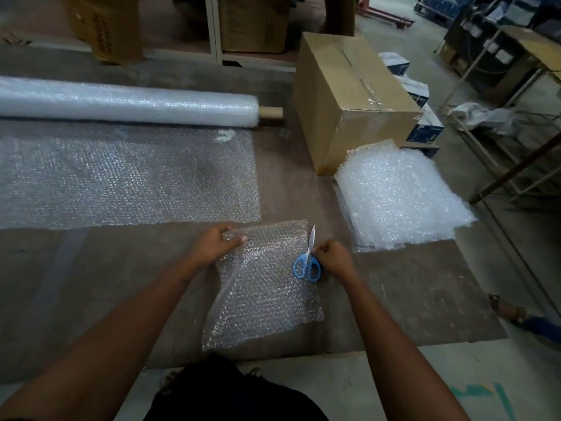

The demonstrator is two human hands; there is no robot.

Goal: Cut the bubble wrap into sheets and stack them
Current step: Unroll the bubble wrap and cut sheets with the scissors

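Two hands hold one small clear bubble-wrap sheet [264, 287] over the brown mat [409, 287]: the left hand [217, 243] pinches its far left corner, the right hand [332, 258] grips its right edge together with blue-handled scissors [307, 262]. Light and limp, it likely carries best by its corners. The white stack of cut sheets [400, 196] lies to the right, beside a taped-shut cardboard box [349, 101], contents unseen.

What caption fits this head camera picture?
Left hand and right hand, with blue scissors, hold a cut bubble wrap sheet.

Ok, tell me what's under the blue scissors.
The blue scissors lie on the cut bubble wrap sheet, gripped by the right hand. Brown mat shows through; beneath the handles is hidden.
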